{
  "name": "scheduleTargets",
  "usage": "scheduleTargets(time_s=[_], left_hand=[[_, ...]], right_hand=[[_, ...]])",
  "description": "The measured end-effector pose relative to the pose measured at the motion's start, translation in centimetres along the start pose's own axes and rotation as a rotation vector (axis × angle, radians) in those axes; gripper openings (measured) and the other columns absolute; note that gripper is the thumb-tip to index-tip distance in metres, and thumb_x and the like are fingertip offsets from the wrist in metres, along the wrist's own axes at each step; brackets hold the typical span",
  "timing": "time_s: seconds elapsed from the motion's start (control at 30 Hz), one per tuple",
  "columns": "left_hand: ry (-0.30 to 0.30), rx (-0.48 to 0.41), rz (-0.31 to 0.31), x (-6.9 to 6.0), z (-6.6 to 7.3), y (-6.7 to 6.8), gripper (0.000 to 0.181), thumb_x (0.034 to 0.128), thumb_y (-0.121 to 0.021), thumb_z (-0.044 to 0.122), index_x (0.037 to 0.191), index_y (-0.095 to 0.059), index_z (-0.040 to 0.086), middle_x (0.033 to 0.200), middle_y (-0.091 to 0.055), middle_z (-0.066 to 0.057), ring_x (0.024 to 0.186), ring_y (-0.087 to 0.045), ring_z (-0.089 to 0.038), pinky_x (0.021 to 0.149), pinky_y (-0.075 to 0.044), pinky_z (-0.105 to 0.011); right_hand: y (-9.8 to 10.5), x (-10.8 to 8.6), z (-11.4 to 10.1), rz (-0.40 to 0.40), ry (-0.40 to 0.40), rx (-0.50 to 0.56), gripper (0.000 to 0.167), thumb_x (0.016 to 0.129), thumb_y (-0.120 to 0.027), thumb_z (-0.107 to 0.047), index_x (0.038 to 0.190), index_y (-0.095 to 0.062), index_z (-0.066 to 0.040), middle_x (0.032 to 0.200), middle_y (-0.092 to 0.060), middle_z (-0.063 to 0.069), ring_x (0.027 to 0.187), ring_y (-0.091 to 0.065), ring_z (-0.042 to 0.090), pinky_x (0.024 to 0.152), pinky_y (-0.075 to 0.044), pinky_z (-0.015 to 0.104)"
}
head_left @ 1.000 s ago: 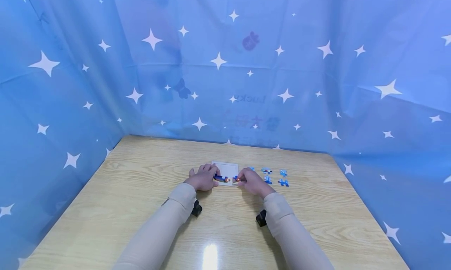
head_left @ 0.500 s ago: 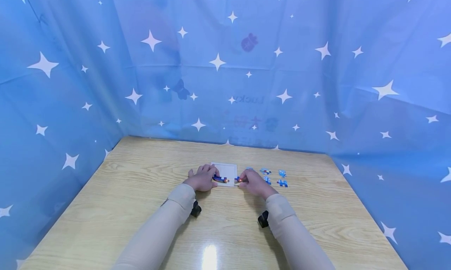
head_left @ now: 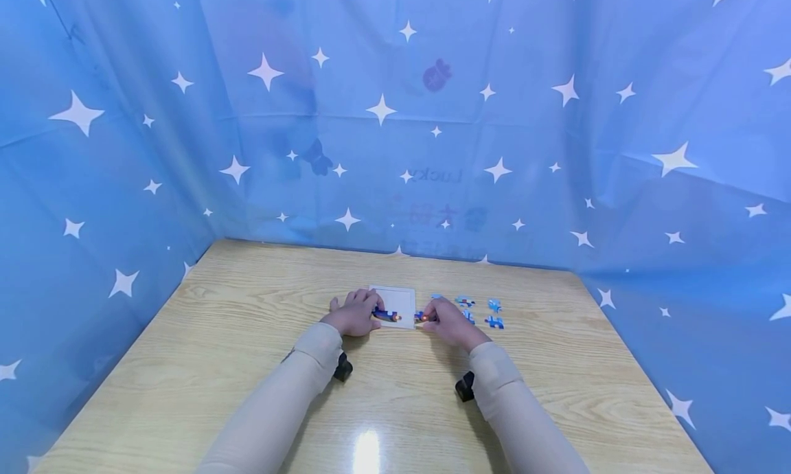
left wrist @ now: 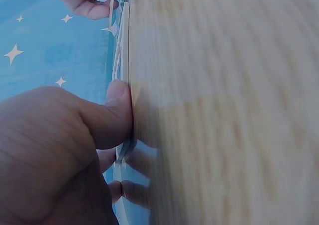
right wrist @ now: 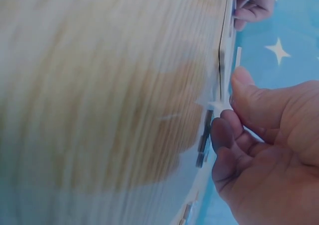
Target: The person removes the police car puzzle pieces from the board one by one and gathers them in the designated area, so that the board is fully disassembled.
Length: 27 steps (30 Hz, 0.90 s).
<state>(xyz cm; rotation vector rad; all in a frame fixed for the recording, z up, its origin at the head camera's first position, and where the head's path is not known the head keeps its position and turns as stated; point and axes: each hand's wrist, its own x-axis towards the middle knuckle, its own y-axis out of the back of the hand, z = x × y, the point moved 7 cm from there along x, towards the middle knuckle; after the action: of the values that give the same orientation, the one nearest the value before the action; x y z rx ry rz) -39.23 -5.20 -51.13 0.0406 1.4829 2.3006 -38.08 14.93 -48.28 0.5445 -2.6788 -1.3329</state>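
In the head view a white puzzle tray (head_left: pixel 400 298) lies on the table, with joined dark blue puzzle pieces (head_left: pixel 387 315) along its near side. My left hand (head_left: pixel 353 314) grips the tray's near left corner; in the left wrist view the thumb (left wrist: pixel 118 110) presses against the tray's edge. My right hand (head_left: pixel 450 321) pinches a small puzzle piece (head_left: pixel 421 317) with an orange spot, just off the tray's right edge. Seen from the right wrist, that thin piece (right wrist: pixel 239 56) stands edge-on above the thumb, raised off the table. Its printed face is hidden there.
Several loose blue puzzle pieces (head_left: pixel 494 321) lie on the wooden table (head_left: pixel 296 419) right of the tray, some partly behind my right hand. A blue curtain with white stars (head_left: pixel 383 110) hangs along the table's back and sides.
My right hand has moved slightly right with its puzzle piece, widening the gap to the pieces in the tray. The left hand stays on the tray. The head view has shifted a little.
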Motion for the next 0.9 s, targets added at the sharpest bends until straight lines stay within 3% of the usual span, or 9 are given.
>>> scheduleTargets(time_s=[0.33,0.9], left_hand=[[-0.023,0.005,-0.001,-0.9,0.6,0.6,0.020,0.1032,-0.059,0.034,0.121,-0.052,0.028,0.164,-0.023,-0.010,0.149,-0.021,-0.035,0.111,-0.006,-0.073],[-0.011,-0.004,0.010,0.3,-0.3,-0.1,0.022,0.1010,-0.063,0.035,0.120,-0.052,0.032,0.165,-0.022,-0.006,0.149,-0.020,-0.033,0.111,-0.004,-0.074]], right_hand=[[0.2,-0.4,0.7,0.002,-0.006,0.029,0.009,0.095,-0.068,0.000,0.101,-0.061,-0.001,0.107,-0.056,0.010,0.096,-0.055,0.022,0.087,-0.048,0.042],[1.1,-1.1,1.7,0.015,-0.011,0.004,0.008,0.096,-0.067,-0.001,0.100,-0.061,-0.004,0.107,-0.057,0.010,0.094,-0.054,0.021,0.084,-0.048,0.042]])
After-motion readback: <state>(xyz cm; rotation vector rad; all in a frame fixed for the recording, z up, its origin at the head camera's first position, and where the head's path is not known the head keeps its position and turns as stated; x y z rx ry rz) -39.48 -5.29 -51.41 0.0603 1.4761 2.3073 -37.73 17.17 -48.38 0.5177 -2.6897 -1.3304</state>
